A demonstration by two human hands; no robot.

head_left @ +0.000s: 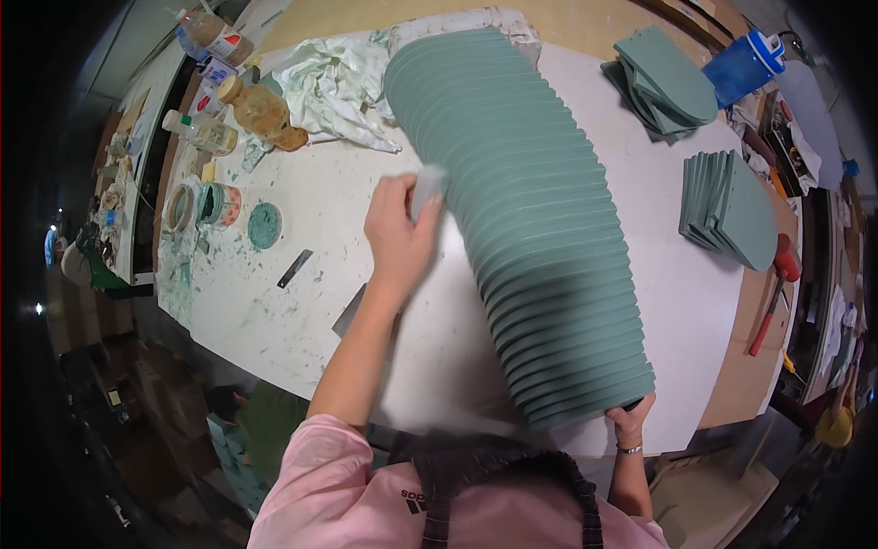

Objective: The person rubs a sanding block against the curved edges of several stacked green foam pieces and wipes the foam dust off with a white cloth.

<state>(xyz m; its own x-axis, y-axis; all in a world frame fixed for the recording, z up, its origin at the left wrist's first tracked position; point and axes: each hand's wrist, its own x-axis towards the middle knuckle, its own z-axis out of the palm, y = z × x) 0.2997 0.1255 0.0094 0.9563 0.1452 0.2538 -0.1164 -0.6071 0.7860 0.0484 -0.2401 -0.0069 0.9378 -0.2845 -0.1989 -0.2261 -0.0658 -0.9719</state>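
Observation:
A long row of green, round-edged panels (540,210), stacked face to face, runs across the table from the far middle to its near edge. My left hand (400,229) is closed around a pale, whitish pad (428,190) at the row's left edges. The pad is blurred, and I cannot make out its exact kind. At the near right corner of the row, my right hand (631,416) grips the end panel, its fingers partly hidden. Something dark shows beside those fingers. Left of my left forearm lies a flat grey piece (348,311), partly covered by the arm.
Two smaller stacks of green panels, one far right (660,82) and one mid right (727,209), stand near a red mallet (786,259) and a blue jug (745,69). At left are bottles (206,133), an open jar (219,203), a dark blade (294,269) and a crumpled white cloth (334,91).

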